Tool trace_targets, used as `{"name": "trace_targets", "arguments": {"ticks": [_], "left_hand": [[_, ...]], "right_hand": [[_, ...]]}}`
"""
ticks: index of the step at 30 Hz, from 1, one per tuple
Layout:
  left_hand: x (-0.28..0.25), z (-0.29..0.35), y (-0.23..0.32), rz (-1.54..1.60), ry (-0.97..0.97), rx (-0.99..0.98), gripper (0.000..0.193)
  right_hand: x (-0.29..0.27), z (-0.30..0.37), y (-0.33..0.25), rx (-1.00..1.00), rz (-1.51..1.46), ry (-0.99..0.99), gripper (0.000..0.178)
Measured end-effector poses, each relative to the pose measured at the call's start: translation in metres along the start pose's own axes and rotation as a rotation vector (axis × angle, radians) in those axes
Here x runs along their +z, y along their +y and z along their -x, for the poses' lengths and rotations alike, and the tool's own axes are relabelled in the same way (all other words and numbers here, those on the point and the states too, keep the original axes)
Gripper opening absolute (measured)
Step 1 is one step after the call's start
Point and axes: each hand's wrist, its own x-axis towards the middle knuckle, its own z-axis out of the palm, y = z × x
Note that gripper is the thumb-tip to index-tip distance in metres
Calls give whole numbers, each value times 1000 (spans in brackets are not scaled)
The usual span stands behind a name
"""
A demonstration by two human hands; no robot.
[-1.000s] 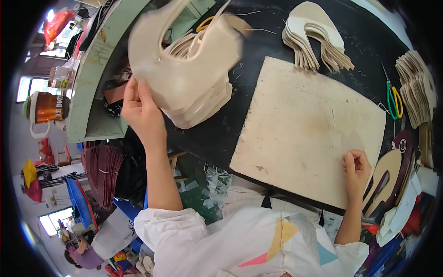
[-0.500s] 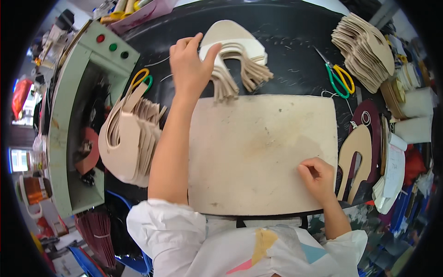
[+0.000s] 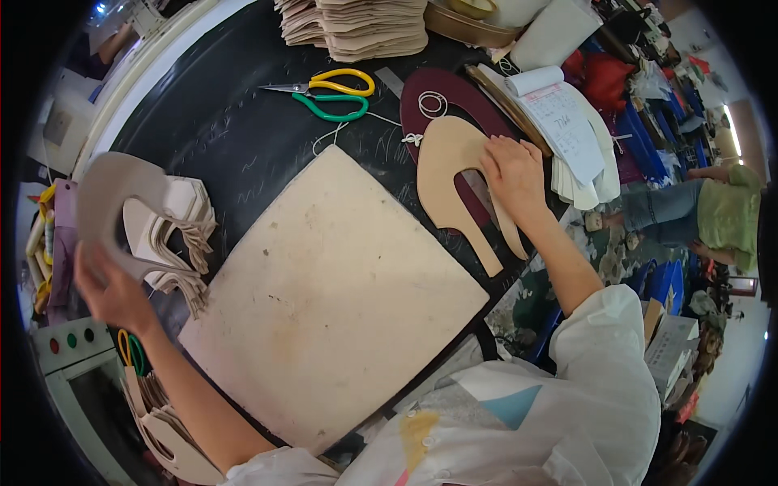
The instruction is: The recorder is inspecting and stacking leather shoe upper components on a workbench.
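Observation:
My left hand [image 3: 120, 298] is closed on a beige U-shaped piece [image 3: 121, 174], slightly blurred, which it holds up at the far left. Behind that piece lies a pale stack of similar U-shaped cutouts [image 3: 182, 215], their ends fanned out. My right hand [image 3: 516, 176] grips one side of a smooth tan U-shaped template [image 3: 444, 166], its fingers bent over the edge. Under the template is a larger maroon U-shaped piece [image 3: 421, 89] with a loop of white cord on it. A stained beige board [image 3: 332, 300] lies between my hands.
Scissors [image 3: 324, 91] with yellow and green handles lie beyond the board. A tall stack of beige pieces [image 3: 373, 28] stands at the far edge. Written papers [image 3: 563, 130] lie right of the template. At lower left are more cutouts [image 3: 170, 433] and a green control box [image 3: 77, 344].
The view has turned to the right. My left hand has taken up a U-shaped piece from the pile. My right hand has moved from over the board onto the tan template.

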Motion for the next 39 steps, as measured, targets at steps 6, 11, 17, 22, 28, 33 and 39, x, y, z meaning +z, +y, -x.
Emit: {"name": "trace_targets", "arguments": {"ticks": [6,11,17,22,28,33,39], "left_hand": [[-136,-23,78,519,231,-398,33],[-174,113,97,444,-166,-869,33],[-174,157,150,-84,-503,-333,48],[-194,79,148,310,-372,16,64],[-226,83,174,619,-443,-578,70],[-197,135,158,856,-665,-1082,108],[-197,139,147,968,-615,-1119,83]], "right_hand": [[-7,-7,-26,-33,-10,97,21],[-26,-29,-29,-179,-289,259,12],[-130,-47,-105,-266,-652,351,13],[-187,-30,-176,-310,-1057,49,15],[-189,-37,-230,-176,-1556,-778,21],[-117,-6,-247,13,-1473,-1131,24],[-108,-5,-251,85,-1423,-1194,20]]}}
